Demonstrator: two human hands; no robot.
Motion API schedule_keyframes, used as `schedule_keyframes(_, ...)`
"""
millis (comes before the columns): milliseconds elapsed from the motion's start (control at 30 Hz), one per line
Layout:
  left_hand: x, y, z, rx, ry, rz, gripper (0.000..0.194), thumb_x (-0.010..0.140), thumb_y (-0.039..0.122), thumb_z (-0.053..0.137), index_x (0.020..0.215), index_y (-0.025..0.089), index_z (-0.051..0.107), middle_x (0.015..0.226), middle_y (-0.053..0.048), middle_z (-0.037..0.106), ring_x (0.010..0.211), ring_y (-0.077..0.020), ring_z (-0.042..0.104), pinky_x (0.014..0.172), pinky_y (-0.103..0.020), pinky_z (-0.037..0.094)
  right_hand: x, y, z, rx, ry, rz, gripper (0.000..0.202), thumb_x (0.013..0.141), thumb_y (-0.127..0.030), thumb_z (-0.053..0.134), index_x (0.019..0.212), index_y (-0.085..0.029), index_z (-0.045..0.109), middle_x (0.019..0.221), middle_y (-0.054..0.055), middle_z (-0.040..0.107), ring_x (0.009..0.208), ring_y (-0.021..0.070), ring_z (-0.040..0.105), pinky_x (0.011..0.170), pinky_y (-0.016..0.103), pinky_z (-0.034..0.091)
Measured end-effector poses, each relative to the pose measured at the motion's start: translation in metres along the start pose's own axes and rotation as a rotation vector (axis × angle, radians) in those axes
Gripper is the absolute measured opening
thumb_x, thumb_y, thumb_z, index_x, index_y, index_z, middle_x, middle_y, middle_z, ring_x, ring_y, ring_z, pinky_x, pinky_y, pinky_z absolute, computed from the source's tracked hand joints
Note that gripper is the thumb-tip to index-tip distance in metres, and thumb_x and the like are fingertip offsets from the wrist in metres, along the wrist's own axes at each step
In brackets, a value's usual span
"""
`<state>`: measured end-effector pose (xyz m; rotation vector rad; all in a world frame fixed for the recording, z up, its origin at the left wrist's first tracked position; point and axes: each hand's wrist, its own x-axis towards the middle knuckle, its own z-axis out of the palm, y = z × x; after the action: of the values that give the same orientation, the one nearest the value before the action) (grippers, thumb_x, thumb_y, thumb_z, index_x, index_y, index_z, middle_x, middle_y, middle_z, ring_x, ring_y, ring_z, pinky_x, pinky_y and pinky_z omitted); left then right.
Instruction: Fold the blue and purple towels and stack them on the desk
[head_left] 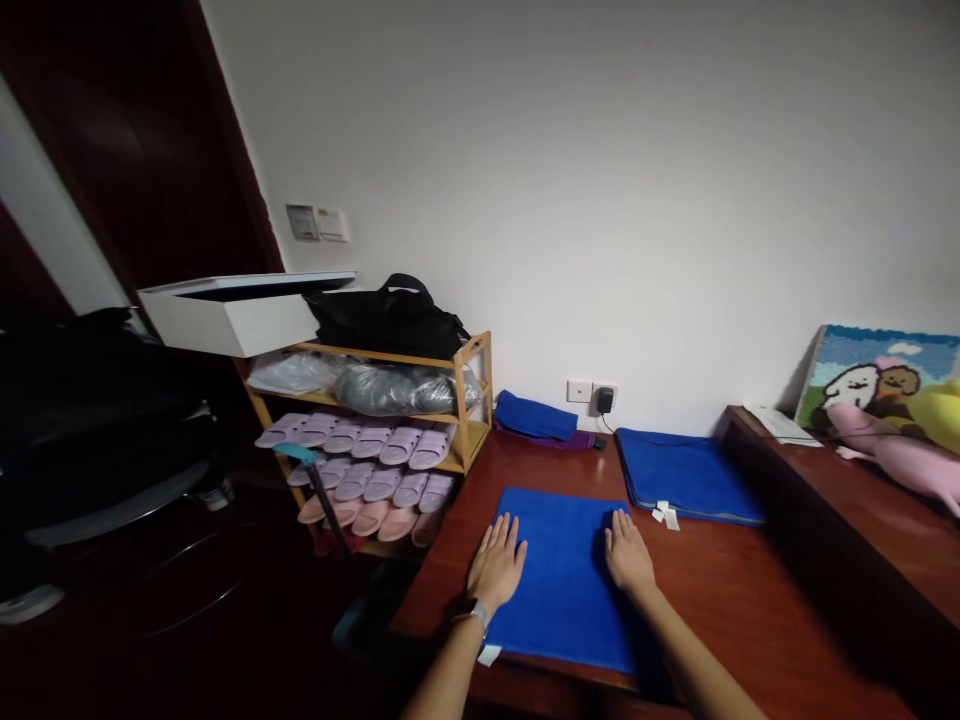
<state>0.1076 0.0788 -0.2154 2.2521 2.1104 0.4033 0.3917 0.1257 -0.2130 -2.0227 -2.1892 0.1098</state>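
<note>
A blue cloth (566, 590) is spread flat on the reddish-brown table (712, 580), a white tag showing at its near left corner. Flat on the cloth's left edge lies my left hand (497, 568), fingers stretched out, a watch on the wrist. My right hand (628, 555) rests at the cloth's right edge, its fingers straight and close together. Behind and to the right is a folded blue cloth (682, 475) with white tags. Farther back, near the wall, a smaller folded blue cloth (536, 416) sits over a purple one (574, 440).
A wooden shoe rack (474, 400) with several slippers (401, 445) stands left of the table, bearing a black bag (390, 322) and white box (232, 320). A plugged-in charger (604, 400) is on the wall. Right, a raised ledge (840, 490) holds a pink plush toy (892, 450).
</note>
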Motion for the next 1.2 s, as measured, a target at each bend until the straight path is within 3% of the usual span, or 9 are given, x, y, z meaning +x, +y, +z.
schedule_keyframes(200, 0.0, -0.006, 0.006, 0.034, 0.033, 0.009, 0.07, 0.105, 0.055, 0.018, 0.158, 0.012, 0.034, 0.166, -0.012, 0.029, 0.154, -0.0235, 0.026, 0.127, -0.045, 0.023, 0.032, 0.0, 0.008, 0.013, -0.02, 0.002, 0.066, 0.103, -0.035, 0.019, 0.157, 0.003, 0.026, 0.166, 0.017, 0.022, 0.155, 0.0251, 0.017, 0.126, 0.035, 0.012)
schedule_keyframes(367, 0.0, -0.011, 0.01, 0.077, 0.022, 0.028, 0.073, 0.104, 0.058, 0.015, 0.159, 0.013, 0.031, 0.166, -0.013, 0.026, 0.154, -0.0245, 0.025, 0.126, -0.047, 0.025, 0.035, 0.004, 0.021, 0.036, -0.035, -0.007, 0.067, 0.103, -0.036, 0.017, 0.157, 0.004, 0.023, 0.167, 0.018, 0.019, 0.156, 0.0257, 0.014, 0.127, 0.036, 0.01)
schedule_keyframes(533, 0.003, -0.008, 0.0, 0.118, 0.0, 0.062, 0.071, 0.104, 0.058, 0.018, 0.159, 0.015, 0.031, 0.165, -0.012, 0.03, 0.154, -0.0261, 0.026, 0.126, -0.05, 0.025, 0.036, 0.006, 0.026, 0.105, -0.012, -0.007, 0.067, 0.102, -0.034, 0.019, 0.156, 0.005, 0.024, 0.166, 0.019, 0.02, 0.156, 0.026, 0.016, 0.127, 0.037, 0.01)
schedule_keyframes(633, 0.015, 0.022, -0.007, 0.095, 0.061, 0.13, 0.068, 0.106, 0.052, 0.014, 0.16, 0.013, 0.029, 0.166, -0.011, 0.028, 0.154, -0.0232, 0.025, 0.127, -0.046, 0.023, 0.037, 0.005, 0.029, 0.11, 0.002, -0.009, 0.067, 0.103, -0.036, 0.017, 0.156, 0.004, 0.025, 0.166, 0.018, 0.021, 0.155, 0.0267, 0.016, 0.127, 0.038, 0.012)
schedule_keyframes(767, 0.043, 0.092, 0.002, -0.028, 0.01, 0.373, 0.063, 0.107, 0.047, 0.011, 0.161, 0.018, 0.026, 0.166, -0.006, 0.032, 0.155, -0.0182, 0.024, 0.128, -0.04, 0.022, 0.036, 0.006, 0.028, 0.054, 0.003, -0.027, 0.067, 0.102, -0.034, 0.015, 0.156, 0.005, 0.025, 0.166, 0.019, 0.022, 0.155, 0.0274, 0.017, 0.127, 0.038, 0.012)
schedule_keyframes(900, 0.068, 0.136, 0.025, -0.114, -0.087, 0.34, 0.07, 0.106, 0.052, 0.006, 0.16, 0.015, 0.031, 0.165, -0.008, 0.034, 0.154, -0.0188, 0.025, 0.128, -0.04, 0.021, 0.036, 0.009, 0.029, 0.024, 0.004, -0.081, 0.066, 0.101, -0.031, 0.02, 0.155, 0.004, 0.03, 0.165, 0.019, 0.023, 0.155, 0.0272, 0.016, 0.127, 0.038, 0.012)
schedule_keyframes(967, 0.076, 0.133, 0.032, -0.112, -0.108, 0.32, 0.071, 0.105, 0.055, 0.006, 0.159, 0.017, 0.032, 0.165, -0.008, 0.033, 0.154, -0.0187, 0.025, 0.128, -0.041, 0.019, 0.037, 0.01, 0.03, 0.013, 0.006, -0.081, 0.066, 0.101, -0.031, 0.019, 0.155, 0.004, 0.03, 0.165, 0.018, 0.024, 0.155, 0.0265, 0.016, 0.127, 0.037, 0.012)
schedule_keyframes(1033, 0.08, 0.113, 0.033, -0.073, -0.108, 0.286, 0.07, 0.104, 0.058, 0.009, 0.16, 0.021, 0.032, 0.166, -0.004, 0.032, 0.155, -0.0175, 0.023, 0.128, -0.04, 0.018, 0.038, 0.01, 0.031, 0.011, 0.011, -0.061, 0.067, 0.101, -0.033, 0.017, 0.156, 0.004, 0.028, 0.165, 0.018, 0.025, 0.155, 0.0258, 0.018, 0.127, 0.037, 0.012)
schedule_keyframes(1200, 0.085, 0.03, 0.013, 0.026, -0.092, 0.048, 0.073, 0.104, 0.056, 0.01, 0.16, 0.014, 0.03, 0.167, -0.012, 0.027, 0.156, -0.024, 0.021, 0.127, -0.047, 0.017, 0.037, 0.007, 0.028, 0.001, 0.012, -0.029, 0.067, 0.102, -0.034, 0.014, 0.157, 0.004, 0.025, 0.165, 0.018, 0.024, 0.155, 0.0254, 0.019, 0.127, 0.036, 0.012)
